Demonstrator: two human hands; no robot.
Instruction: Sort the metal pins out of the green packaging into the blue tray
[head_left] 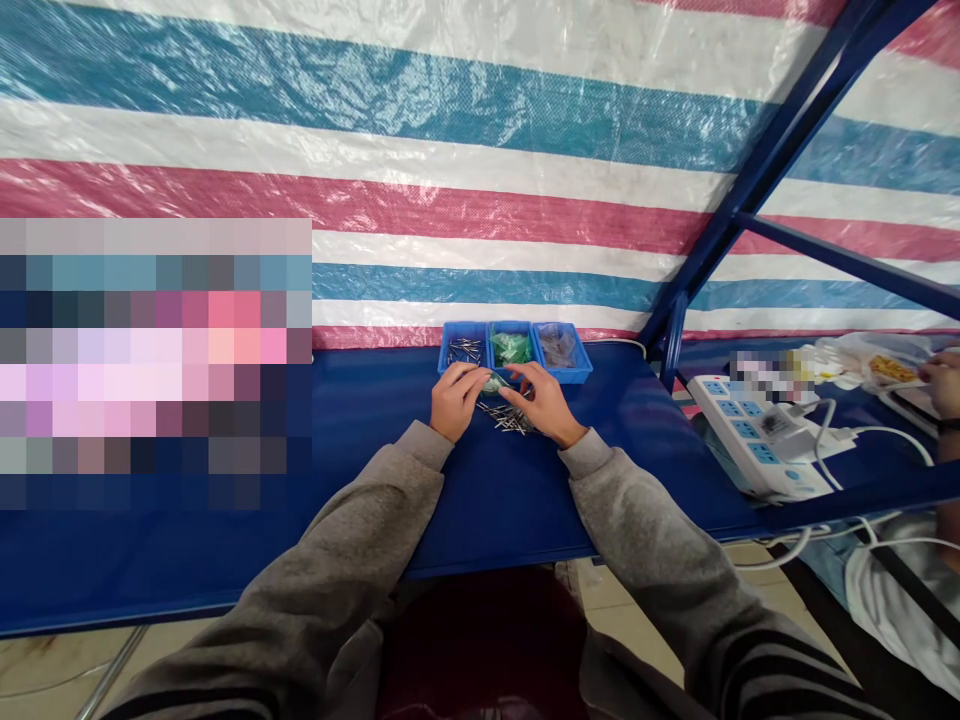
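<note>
Between my two hands is a small see-through greenish plastic bag (493,384). My left hand (454,398) pinches its left side, fingers closed together. At its right edge, the thumb and fingers of my right hand (550,404) close in a pinch too. What the bag contains is too small to make out. Just below it on the blue table lies a loose pile of thin metal pins, perhaps rivets (511,420), partly behind my right hand.
Behind my hands stand three joined blue bins: metal pins in the left bin (444,350), green plastic in the middle bin (491,345), clear bags in the right bin (577,372). A blue frame post (673,340) and white power strip (739,425) are rightward. Another person's hand (943,385) shows far right.
</note>
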